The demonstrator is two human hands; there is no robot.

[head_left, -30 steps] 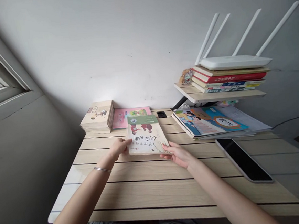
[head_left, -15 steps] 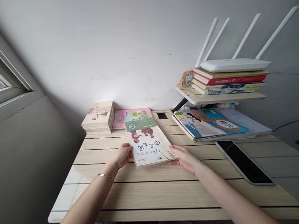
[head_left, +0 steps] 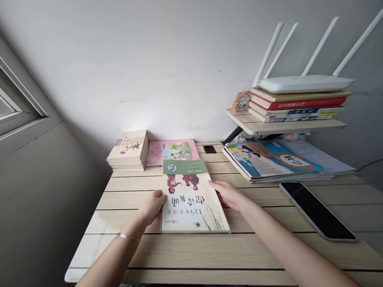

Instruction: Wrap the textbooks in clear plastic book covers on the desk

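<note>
A white book with a green band [head_left: 186, 201] lies upside down to my view in the middle of the wooden desk. My left hand [head_left: 152, 206] grips its left edge, thumb on the cover. On the right edge, my right hand [head_left: 227, 195] holds the book with its fingers partly hidden. Just behind the book's far edge is a pink picture book [head_left: 178, 150]. A stack of small beige books [head_left: 128, 148] stands to the left of the pink one.
A black phone [head_left: 318, 211] lies at the right, in front of a pile of large colourful books [head_left: 272, 159]. Above them, a raised shelf [head_left: 253, 125] bears stacked books and a white router [head_left: 306, 82]. The desk's left edge meets a grey wall.
The white book has come nearer to me and turned straighter, now looking flat on the desk. Both hands moved with it, and more of the pink book shows. The view shifted slightly.
</note>
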